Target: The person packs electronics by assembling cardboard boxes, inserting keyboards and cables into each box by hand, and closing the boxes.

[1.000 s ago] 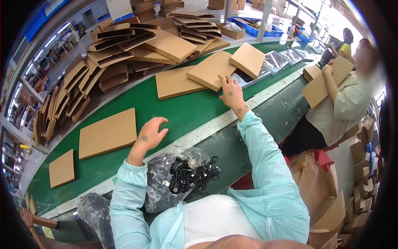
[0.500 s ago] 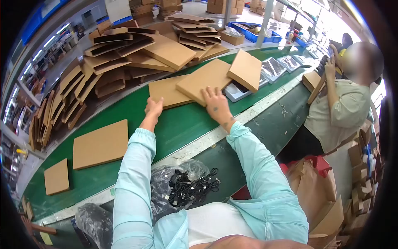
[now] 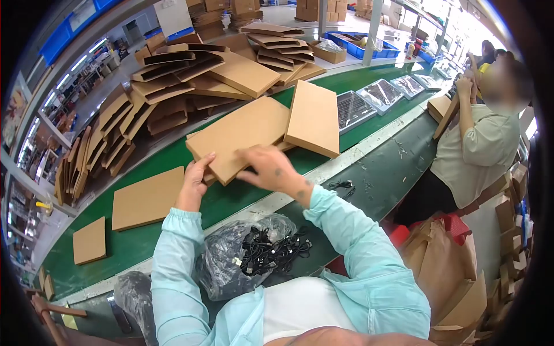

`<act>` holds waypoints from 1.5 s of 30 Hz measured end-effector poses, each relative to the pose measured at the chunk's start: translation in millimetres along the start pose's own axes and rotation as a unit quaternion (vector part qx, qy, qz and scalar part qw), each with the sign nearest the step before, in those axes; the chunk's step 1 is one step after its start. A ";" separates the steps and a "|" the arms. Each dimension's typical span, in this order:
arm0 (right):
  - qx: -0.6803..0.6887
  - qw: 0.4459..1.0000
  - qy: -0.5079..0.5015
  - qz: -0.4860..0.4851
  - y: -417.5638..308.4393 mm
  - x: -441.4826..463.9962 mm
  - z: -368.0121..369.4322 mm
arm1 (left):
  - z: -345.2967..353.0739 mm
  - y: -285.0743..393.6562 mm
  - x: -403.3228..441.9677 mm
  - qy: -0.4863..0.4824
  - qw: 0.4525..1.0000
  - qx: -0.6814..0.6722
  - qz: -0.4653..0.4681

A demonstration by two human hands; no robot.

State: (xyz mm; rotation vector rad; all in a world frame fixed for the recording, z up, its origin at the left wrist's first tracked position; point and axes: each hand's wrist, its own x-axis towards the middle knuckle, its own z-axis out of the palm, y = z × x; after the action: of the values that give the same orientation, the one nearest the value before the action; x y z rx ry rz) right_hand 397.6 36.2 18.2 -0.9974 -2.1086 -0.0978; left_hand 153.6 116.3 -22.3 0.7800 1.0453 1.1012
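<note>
A large flat cardboard box (image 3: 245, 130) lies tilted over another flat box, mostly hidden beneath it, on the green conveyor belt (image 3: 242, 196). My left hand (image 3: 195, 183) is closed at the front left corner of these boxes, thumb up along the edge. Slightly blurred, my right hand (image 3: 270, 168) grips the large box's front edge, fingers over the top and thumb lower down. A narrower cardboard box (image 3: 313, 118) leans against the large one on the right. Beyond it, a black keyboard (image 3: 353, 111) in clear plastic rests on the belt.
Several more plastic-wrapped items (image 3: 381, 94) line the belt farther right. Two flat boxes (image 3: 147, 199) lie at left. Open cartons (image 3: 167, 75) are heaped behind. A bag of black cables (image 3: 268, 251) sits before me. A co-worker (image 3: 476, 150) stands at right holding a box.
The large box has been drawn left and towards me, over the lower box. The narrower box has shifted left and nearer, uncovering the keyboard. Both hands have moved lower and closer together.
</note>
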 end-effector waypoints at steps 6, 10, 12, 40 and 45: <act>-0.400 0.905 -0.027 0.142 98.8 -58.7 -17.5 | -15.3 53.4 -76.8 0.065 0.986 0.057 0.141; -0.379 0.886 -0.126 0.236 107.8 -85.0 -44.3 | -24.4 83.4 -124.3 0.052 0.957 0.107 0.265; -0.267 0.923 -0.112 0.253 111.8 -84.2 -55.0 | -44.1 98.6 -136.7 0.015 0.960 0.098 0.260; 0.702 0.632 0.022 0.327 -9.1 5.3 -48.6 | -55.5 -50.7 -57.8 0.033 0.979 -0.029 0.198; 0.701 0.636 0.014 0.324 -95.3 132.3 41.1 | -60.2 -63.6 -51.1 0.037 0.980 -0.006 0.197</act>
State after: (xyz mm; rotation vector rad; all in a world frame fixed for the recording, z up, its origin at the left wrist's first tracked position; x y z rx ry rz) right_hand 256.3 68.3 103.5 -0.5748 -0.9999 1.6081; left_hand 112.2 49.1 -86.0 0.9695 0.9662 1.4815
